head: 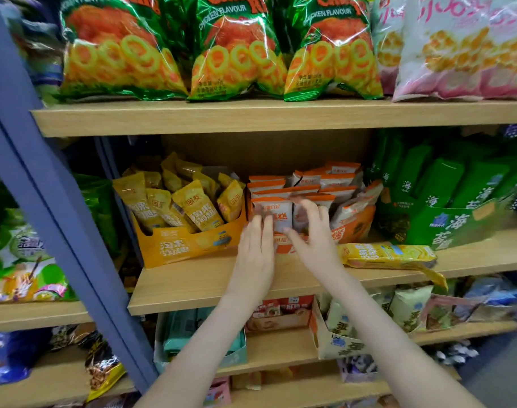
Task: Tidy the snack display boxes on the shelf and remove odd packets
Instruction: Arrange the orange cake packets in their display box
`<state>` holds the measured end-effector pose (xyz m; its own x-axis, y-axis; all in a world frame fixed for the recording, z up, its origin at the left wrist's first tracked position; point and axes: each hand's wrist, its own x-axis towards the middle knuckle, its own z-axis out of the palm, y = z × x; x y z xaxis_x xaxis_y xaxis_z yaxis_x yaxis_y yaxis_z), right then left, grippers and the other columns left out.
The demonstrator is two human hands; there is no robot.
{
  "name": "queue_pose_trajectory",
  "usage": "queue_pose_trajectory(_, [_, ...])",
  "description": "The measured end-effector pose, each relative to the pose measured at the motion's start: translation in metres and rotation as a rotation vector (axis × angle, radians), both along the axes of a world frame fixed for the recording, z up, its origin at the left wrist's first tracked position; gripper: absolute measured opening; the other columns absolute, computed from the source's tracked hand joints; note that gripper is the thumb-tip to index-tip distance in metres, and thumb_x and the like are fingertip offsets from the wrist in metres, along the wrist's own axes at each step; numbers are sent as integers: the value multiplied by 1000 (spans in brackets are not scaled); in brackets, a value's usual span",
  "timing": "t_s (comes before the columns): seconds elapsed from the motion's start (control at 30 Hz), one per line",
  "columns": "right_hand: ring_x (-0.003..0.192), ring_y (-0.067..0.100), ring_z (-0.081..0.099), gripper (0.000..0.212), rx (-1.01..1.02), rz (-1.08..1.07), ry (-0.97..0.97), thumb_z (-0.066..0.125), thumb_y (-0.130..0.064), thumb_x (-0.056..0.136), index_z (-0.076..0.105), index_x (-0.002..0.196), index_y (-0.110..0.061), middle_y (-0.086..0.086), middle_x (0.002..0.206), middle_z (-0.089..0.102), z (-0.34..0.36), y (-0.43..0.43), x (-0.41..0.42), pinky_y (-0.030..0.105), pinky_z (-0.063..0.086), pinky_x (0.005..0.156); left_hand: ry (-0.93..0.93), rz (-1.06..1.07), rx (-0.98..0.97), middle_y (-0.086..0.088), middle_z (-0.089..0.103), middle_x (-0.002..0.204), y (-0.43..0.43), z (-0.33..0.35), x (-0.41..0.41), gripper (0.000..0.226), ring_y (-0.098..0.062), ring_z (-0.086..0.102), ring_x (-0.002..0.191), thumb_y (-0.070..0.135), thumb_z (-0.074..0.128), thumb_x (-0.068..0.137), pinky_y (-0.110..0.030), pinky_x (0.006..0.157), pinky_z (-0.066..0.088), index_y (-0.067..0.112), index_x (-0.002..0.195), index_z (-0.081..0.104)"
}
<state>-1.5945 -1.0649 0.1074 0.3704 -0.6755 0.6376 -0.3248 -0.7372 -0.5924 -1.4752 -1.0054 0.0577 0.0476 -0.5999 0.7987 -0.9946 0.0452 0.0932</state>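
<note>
1. The left hand (255,245) has a released grip. Its fingers are straight and lie flat against the front orange-and-white packets (273,212).
2. The right hand (313,234) has its fingers spread over the tops of the same front row. They are blurred, so I cannot tell whether its grip is released or pinching a packet.
3. Those packets stand in the orange box (356,228), the middle box on the middle shelf (198,284). The step in hand looks like squaring up this box's front row.
4. The front rows stand upright, while the packets at the right end lean outward. The next move probably calls for pressing the front row back and standing the leaning ones up, with a light touch so the row does not topple.
5. Counts on this shelf:
   - Three display boxes: a yellow box (189,245) on the left, the orange one, and a green box (445,231) on the right.
   - One loose yellow packet (386,254), lying flat on the shelf edge just in front of the orange and green boxes. It is likely the odd one to remove.
   - The packets inside each box overlap too much for an exact count.
6. On the shelf above there are three green ring-snack bags (236,54).
</note>
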Motion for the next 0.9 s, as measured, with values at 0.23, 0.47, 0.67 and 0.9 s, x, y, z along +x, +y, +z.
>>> queue_pose_trajectory(0.23, [112,6,49,42,260,57,-6,64,-10,91,35,118,-23,-4,121,49,16,2,10,15,42,89,-36,-33,94,-28,37,147,-6,7,12,67,-42,37,137,-9,55,80,-46,103,46,-6,142,30])
queue_pose_trajectory(0.47, [104,29,61,18,263,-171,94,67,-17,88,55,99,-8,10,107,64,9,-6,40,47,50,92,-38,89,-23,-22,41,139,5,-1,21,60,-38,42,132,4,69,83,-50,112,32,3,134,38])
queue_pose_trajectory(0.67, [123,31,45,36,152,-197,125,69,-21,88,57,118,-5,13,122,57,8,-15,41,44,39,104,68,426,46,-24,22,151,29,-11,49,71,-46,18,141,29,64,87,-73,106,21,3,143,30])
queue_pose_trajectory(0.9, [79,20,62,10,333,8,-209,58,-12,96,50,91,-17,1,85,63,18,-3,21,28,47,61,86,418,243,-12,-23,160,19,-7,65,92,-35,-6,146,50,59,86,-76,103,17,16,153,7])
